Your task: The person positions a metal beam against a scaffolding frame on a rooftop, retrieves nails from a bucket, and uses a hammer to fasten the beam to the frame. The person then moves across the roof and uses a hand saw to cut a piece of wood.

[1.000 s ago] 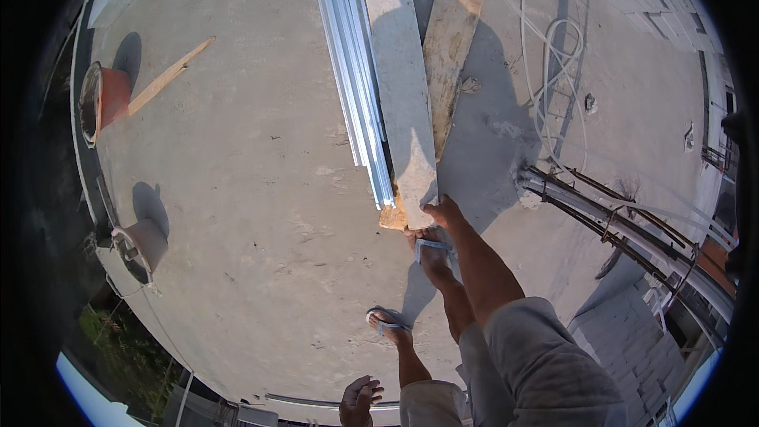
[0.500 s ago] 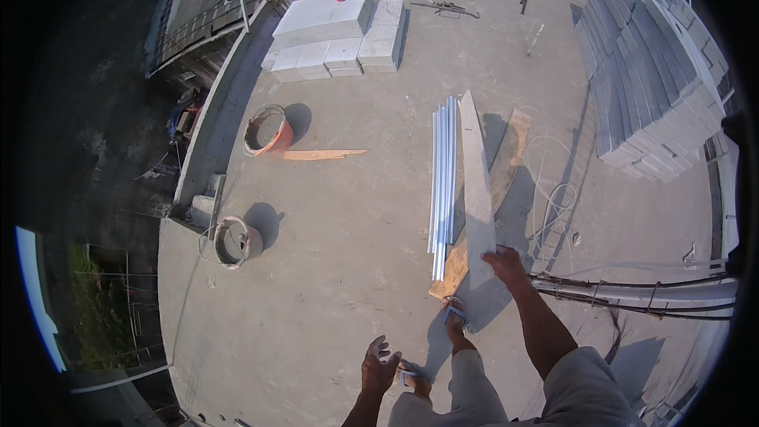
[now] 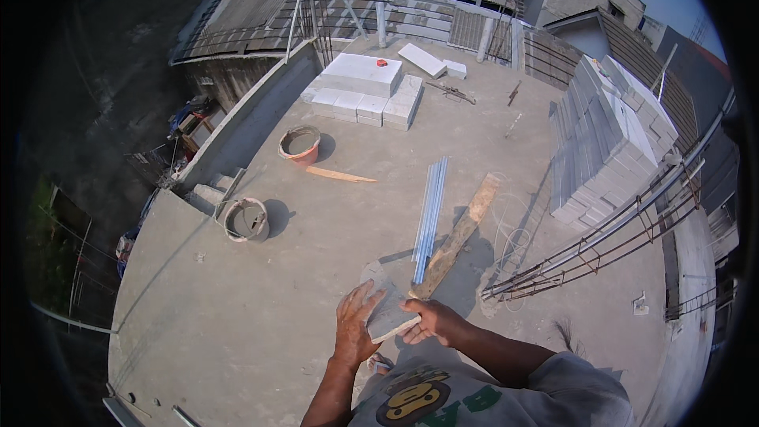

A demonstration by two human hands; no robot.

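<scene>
A grey board (image 3: 387, 308) with a pale, rough lower edge is held up in front of my body, tilted and strongly foreshortened. My left hand (image 3: 354, 320) grips its left side, with the fingers laid over the edge. At the lower right edge, my right hand (image 3: 433, 323) is closed around the board. Just beyond the hands, a bundle of shiny metal profiles (image 3: 431, 217) lies on the concrete floor. Alongside it on the right is a stained wooden plank (image 3: 458, 237).
Two buckets of grey material, one orange-red (image 3: 304, 159) and one pale-rimmed (image 3: 228, 225), stand at left near a low wall (image 3: 257, 115). White blocks (image 3: 360, 77) are stacked at the back, more blocks (image 3: 597, 146) at right. A rebar cage (image 3: 589, 261) juts in from the right.
The board has come up from near the floor toward my body. My left hand, empty before, now holds it too. The view has tilted up, showing more roofs.
</scene>
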